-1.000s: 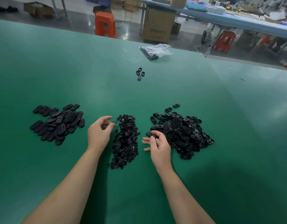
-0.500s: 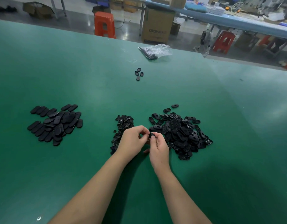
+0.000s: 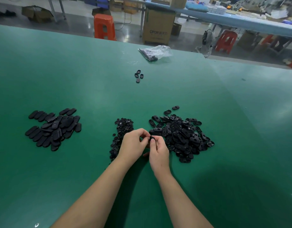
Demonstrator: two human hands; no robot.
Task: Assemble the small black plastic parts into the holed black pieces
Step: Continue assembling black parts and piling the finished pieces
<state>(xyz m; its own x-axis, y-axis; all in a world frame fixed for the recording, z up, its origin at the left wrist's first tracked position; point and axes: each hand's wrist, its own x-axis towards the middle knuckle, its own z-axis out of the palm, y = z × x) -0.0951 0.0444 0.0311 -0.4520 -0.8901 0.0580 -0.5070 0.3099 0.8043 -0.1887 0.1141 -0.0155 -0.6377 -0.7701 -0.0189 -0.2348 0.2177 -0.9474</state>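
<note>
Both hands have come together since a second ago, when the left one reached at the middle pile and the right one sat at the edge of the right-hand heap; since half a second ago they have barely shifted. Nearest, the two bare forearms run up over the green table (image 3: 76, 170) and meet just in front of the piles. The left hand (image 3: 133, 143) has its fingers curled, thumb and fingertips pinching toward the black piece (image 3: 152, 137) held between both hands; whether it also grips a small part there is hidden by its own fingers. The right hand (image 3: 159, 153) curls its fingers round that same piece, pinching it from the right. Behind the left hand and partly covered by it lies the pile of small black parts (image 3: 120, 134), a narrow strip running away from the person. Just right of the hands spreads the heap of holed black pieces (image 3: 183, 135), its near-left edge touching the fingers' outline. Well apart on the left sits a pile of smooth oval pieces (image 3: 54, 129). Farther up the table lie four loose black pieces (image 3: 138, 76), and beyond them a clear plastic bag (image 3: 156, 51) near the far edge. Past the table stand an orange stool (image 3: 105, 27), a cardboard box (image 3: 158, 28) and a red stool (image 3: 226, 41).
</note>
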